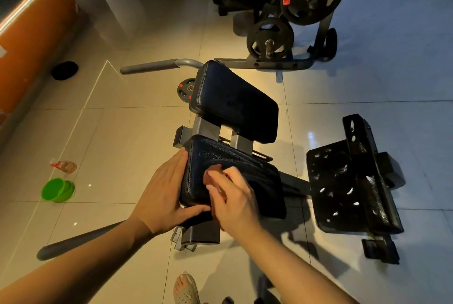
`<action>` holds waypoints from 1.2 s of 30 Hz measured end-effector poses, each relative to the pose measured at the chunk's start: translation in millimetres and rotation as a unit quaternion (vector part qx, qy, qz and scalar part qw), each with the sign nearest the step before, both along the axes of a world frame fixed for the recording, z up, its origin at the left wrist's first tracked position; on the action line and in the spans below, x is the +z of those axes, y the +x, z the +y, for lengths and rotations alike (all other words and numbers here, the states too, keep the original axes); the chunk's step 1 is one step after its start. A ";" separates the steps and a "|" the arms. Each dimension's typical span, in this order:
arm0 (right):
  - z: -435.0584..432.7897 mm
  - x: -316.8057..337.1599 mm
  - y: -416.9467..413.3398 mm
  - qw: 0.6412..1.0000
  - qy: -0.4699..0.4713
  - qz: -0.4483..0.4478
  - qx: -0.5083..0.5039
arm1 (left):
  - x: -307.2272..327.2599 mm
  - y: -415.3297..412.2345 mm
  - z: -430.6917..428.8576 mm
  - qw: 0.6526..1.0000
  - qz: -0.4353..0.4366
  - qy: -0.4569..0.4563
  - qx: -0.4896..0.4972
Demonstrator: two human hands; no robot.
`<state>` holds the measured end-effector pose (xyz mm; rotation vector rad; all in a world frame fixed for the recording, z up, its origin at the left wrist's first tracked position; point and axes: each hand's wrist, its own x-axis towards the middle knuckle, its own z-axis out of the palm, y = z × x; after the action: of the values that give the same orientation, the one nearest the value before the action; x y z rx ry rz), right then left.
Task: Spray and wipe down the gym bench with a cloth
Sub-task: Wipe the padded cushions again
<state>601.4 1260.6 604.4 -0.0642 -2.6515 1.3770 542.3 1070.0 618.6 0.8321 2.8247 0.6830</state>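
The gym bench has two black padded cushions: a near pad and a far pad on a grey metal frame. My left hand grips the near pad's left edge, fingers over the side, thumb under the front corner. My right hand presses a reddish-brown cloth onto the top of the near pad; most of the cloth is hidden under the hand. A spray bottle lies on the floor at the left.
A green bucket stands on the tiled floor at the left. A black perforated footplate sits to the right of the bench. A weight plate rack stands behind. Grey handles stick out left. My sandalled foot is below.
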 end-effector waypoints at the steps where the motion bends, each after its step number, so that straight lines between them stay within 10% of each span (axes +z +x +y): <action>1: 16.6 -18.8 -0.6 1.000 0.005 -0.014 -0.019 | 0.0 0.4 0.0 1.000 -0.004 0.003 0.004; 7: 87.7 -75.0 -23.3 0.919 0.064 -0.276 -0.276 | -2.3 2.4 -0.9 1.000 -0.001 0.006 -0.006; 15: -16.8 16.7 -49.5 1.000 0.017 -0.011 0.007 | -1.3 0.4 -1.6 1.000 0.003 -0.025 0.010; 22: 91.6 -78.5 -36.1 0.933 0.070 -0.249 -0.251 | -4.3 0.8 -3.4 1.000 -0.011 -0.028 0.006; 31: -17.3 16.3 -52.7 0.999 0.048 0.011 0.008 | -1.3 -0.5 -2.2 1.000 0.005 -0.028 0.011; 36: 75.9 -72.4 -48.7 0.965 0.069 -0.157 -0.197 | -2.5 -2.6 -2.6 1.000 -0.011 -0.026 0.009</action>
<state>552.8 1336.5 532.0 -0.8083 -2.7598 1.1239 539.7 1067.4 616.1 0.7864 2.8211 0.6134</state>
